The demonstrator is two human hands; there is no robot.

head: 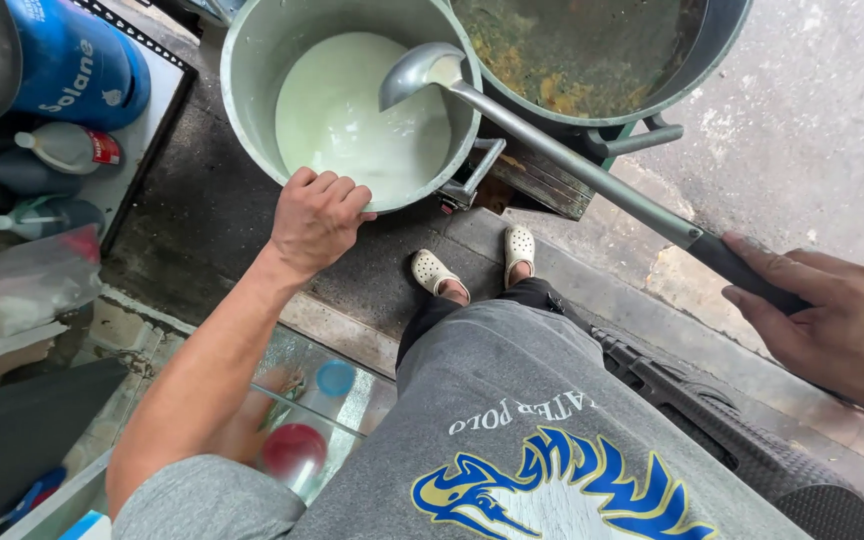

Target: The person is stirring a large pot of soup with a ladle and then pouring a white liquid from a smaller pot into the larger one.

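The pot point(252, 90) is pale grey-green metal and holds a milky white-green liquid point(352, 120). The ladle point(552, 150) is silver with a black handle. The second pot point(592, 50) contains a brown-yellow liquid. The shoes point(472, 262) are cream with small holes.

Soft, even daylight fills the scene, with only faint shadows. A pale sheen lies on the white liquid in the round grey metal pot point(252, 60) just above the left hand point(314, 218). Wide-angle bending curves the edges; objects under the forearm look blurred behind glass.
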